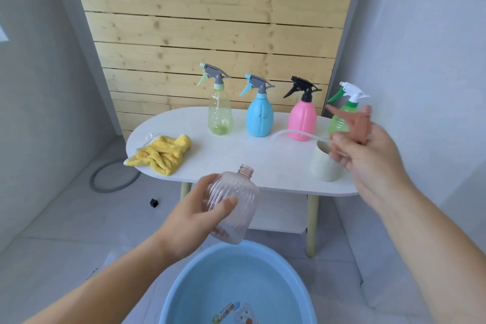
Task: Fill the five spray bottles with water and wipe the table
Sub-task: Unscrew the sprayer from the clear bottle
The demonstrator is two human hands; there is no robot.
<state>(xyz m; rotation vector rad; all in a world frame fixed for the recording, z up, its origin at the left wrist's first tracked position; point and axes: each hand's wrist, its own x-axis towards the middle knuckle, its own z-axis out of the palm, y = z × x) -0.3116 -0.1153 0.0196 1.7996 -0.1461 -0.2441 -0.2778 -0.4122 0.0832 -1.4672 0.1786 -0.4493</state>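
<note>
Fingers [226, 204] grip uncapped, ribbed pink bottle [238, 189].

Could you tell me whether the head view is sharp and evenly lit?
Head view: soft, even light, no harsh glare; the right hand and the brown sprayer it holds are motion-blurred; the left hand and bottle are sharper; wide-angle lens bows the planks.

Green bottle [338, 123] half hidden behind right hand [368, 158]; blue basin [200, 279] cut off at bottom edge.
</note>
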